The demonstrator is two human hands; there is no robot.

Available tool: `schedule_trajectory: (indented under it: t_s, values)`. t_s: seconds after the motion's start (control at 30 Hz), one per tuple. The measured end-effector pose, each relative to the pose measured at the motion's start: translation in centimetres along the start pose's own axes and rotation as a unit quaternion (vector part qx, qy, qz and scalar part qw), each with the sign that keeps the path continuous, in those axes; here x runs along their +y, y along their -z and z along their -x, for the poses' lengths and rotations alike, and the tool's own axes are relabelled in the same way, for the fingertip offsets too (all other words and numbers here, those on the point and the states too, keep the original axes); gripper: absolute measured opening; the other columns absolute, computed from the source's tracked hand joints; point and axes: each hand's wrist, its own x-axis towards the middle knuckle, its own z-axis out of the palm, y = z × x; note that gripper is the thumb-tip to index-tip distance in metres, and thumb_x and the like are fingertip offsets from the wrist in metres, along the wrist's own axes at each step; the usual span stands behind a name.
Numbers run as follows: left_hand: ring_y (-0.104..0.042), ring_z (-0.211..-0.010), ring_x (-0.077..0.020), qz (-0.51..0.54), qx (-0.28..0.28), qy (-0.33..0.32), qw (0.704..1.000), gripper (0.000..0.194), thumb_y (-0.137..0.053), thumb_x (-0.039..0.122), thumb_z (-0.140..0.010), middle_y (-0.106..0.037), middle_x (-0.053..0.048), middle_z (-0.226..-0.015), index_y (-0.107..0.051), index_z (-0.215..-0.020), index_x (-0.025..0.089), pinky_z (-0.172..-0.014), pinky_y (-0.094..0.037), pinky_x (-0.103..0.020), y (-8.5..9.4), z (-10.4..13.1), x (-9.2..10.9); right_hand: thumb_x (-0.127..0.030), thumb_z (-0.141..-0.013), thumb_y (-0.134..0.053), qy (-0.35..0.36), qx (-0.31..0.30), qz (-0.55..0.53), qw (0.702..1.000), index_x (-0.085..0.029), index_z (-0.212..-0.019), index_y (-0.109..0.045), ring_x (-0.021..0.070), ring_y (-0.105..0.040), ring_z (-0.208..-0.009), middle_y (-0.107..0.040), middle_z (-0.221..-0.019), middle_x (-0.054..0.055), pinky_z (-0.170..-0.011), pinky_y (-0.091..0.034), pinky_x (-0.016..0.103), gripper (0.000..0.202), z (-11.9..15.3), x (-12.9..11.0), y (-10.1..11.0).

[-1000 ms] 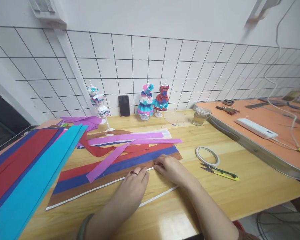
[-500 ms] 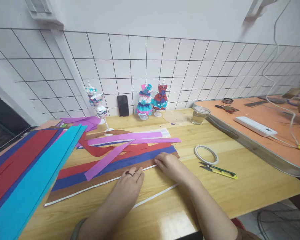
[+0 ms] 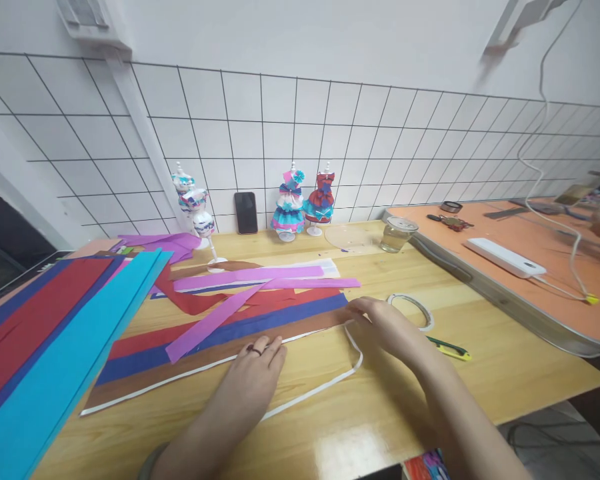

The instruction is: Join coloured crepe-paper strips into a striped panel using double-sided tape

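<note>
Red, blue and brown paper strips lie side by side on the wooden table, the brown strip (image 3: 300, 323) nearest me. Along its front edge runs a narrow white tape (image 3: 180, 368), which loops off the right end and back toward me. My left hand (image 3: 260, 370) rests with fingers spread on the tape and the brown edge. At the right end of the strips my right hand (image 3: 375, 317) has its fingers pinched together by the tape; what is between them is hidden. A tape roll (image 3: 411, 311) and yellow-green snips (image 3: 450, 348), partly hidden, lie beside my right forearm.
Cyan strips (image 3: 80, 353) fill the left side. Purple strips (image 3: 220, 313) cross the coloured ones. Small dress forms (image 3: 289, 210), a phone (image 3: 246, 213) and a lidded cup (image 3: 398, 235) stand at the back. A white power bank (image 3: 505, 257) lies on the orange surface, right.
My right hand has slid right along the brown strip to its end. The white tape now curves in a loop beside it. My left hand has stayed nearly in place.
</note>
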Motion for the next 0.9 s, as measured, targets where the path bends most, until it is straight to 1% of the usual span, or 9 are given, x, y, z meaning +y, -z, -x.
schedule_trajectory:
  t_s: [0.1, 0.23, 0.3, 0.4, 0.47, 0.6, 0.77, 0.9]
  values:
    - [-0.044, -0.114, -0.0239, 0.002, 0.001, 0.004, 1.0, 0.047, -0.035, 0.003, -0.08, -0.048, -0.009, -0.13, -0.046, -0.124, 0.016, -0.089, -0.041, -0.039, -0.1, 0.0, 0.0, -0.018, -0.082, -0.04, 0.008, -0.007, 0.024, 1.0, -0.018, -0.087, -0.065, 0.0191, -0.059, -0.08, -0.066, -0.087, 0.007, -0.07, -0.042, 0.029, 0.025, -0.2, 1.8, -0.1]
    - [-0.044, -0.115, -0.0246, 0.003, -0.003, 0.009, 1.0, 0.047, -0.035, 0.004, -0.08, -0.046, -0.007, -0.131, -0.046, -0.124, 0.017, -0.089, -0.041, -0.04, -0.2, -0.1, 0.0, -0.013, -0.081, -0.042, 0.065, -0.014, 0.04, 0.997, -0.017, -0.092, -0.065, 0.0199, -0.057, -0.087, -0.065, -0.089, 0.009, -0.077, -0.042, 0.03, 0.026, -0.2, 3.1, -0.7]
    - [-0.044, -0.115, -0.025, 0.003, -0.006, 0.007, 1.0, 0.047, -0.035, 0.004, -0.081, -0.046, -0.007, -0.131, -0.046, -0.124, 0.018, -0.09, -0.042, -0.04, -0.1, -0.2, 0.0, -0.012, -0.081, -0.043, 0.091, -0.002, 0.04, 0.995, -0.018, -0.095, -0.065, 0.0196, -0.056, -0.088, -0.064, -0.091, 0.009, -0.079, -0.042, 0.031, 0.027, 0.0, 3.0, -1.1]
    - [-0.044, -0.116, -0.0249, 0.0, -0.012, 0.007, 1.0, 0.047, -0.035, 0.005, -0.081, -0.046, -0.006, -0.132, -0.047, -0.124, 0.018, -0.091, -0.041, -0.04, -0.1, -0.1, 0.0, -0.014, -0.082, -0.044, 0.145, 0.026, 0.03, 0.989, -0.024, -0.101, -0.064, 0.0183, -0.055, -0.091, -0.062, -0.1, 0.007, -0.08, -0.042, 0.031, 0.03, 0.4, 2.1, -1.7]
    - [-0.044, -0.116, -0.0249, -0.003, -0.012, 0.006, 1.0, 0.047, -0.035, 0.005, -0.081, -0.045, -0.006, -0.132, -0.046, -0.125, 0.018, -0.091, -0.041, -0.04, -0.1, 0.0, 0.0, -0.016, -0.083, -0.044, 0.171, 0.04, 0.028, 0.984, -0.025, -0.097, -0.066, 0.0181, -0.054, -0.093, -0.06, -0.104, 0.007, -0.08, -0.041, 0.031, 0.028, 0.8, 1.6, -2.1]
    - [-0.044, -0.115, -0.0251, -0.011, -0.003, -0.002, 1.0, 0.048, -0.037, 0.006, -0.081, -0.044, -0.008, -0.133, -0.044, -0.126, 0.019, -0.091, -0.041, -0.04, -0.3, 0.1, 0.0, -0.02, -0.085, -0.044, 0.164, 0.054, 0.038, 0.984, -0.024, -0.085, -0.068, 0.0195, -0.053, -0.096, -0.06, -0.104, 0.008, -0.081, -0.041, 0.033, 0.024, 1.5, 1.8, -2.5]
    - [-0.043, -0.115, -0.0258, -0.011, -0.006, -0.005, 1.0, 0.049, -0.036, 0.005, -0.079, -0.043, -0.007, -0.133, -0.045, -0.125, 0.019, -0.091, -0.04, -0.041, -0.3, 0.2, 0.0, -0.024, -0.086, -0.043, 0.161, 0.048, 0.026, 0.985, -0.024, -0.089, -0.067, 0.0201, -0.053, -0.096, -0.059, -0.106, 0.009, -0.081, -0.042, 0.036, 0.024, 2.3, 2.8, -2.7]
    - [-0.043, -0.116, -0.0263, -0.011, -0.007, -0.01, 1.0, 0.049, -0.035, 0.005, -0.079, -0.043, -0.007, -0.133, -0.045, -0.125, 0.017, -0.092, -0.039, -0.041, -0.3, 0.3, -0.1, -0.019, -0.086, -0.04, 0.156, 0.054, 0.022, 0.986, -0.023, -0.098, -0.064, 0.0202, -0.052, -0.098, -0.059, -0.107, 0.01, -0.083, -0.041, 0.036, 0.027, 2.4, 3.1, -2.8]
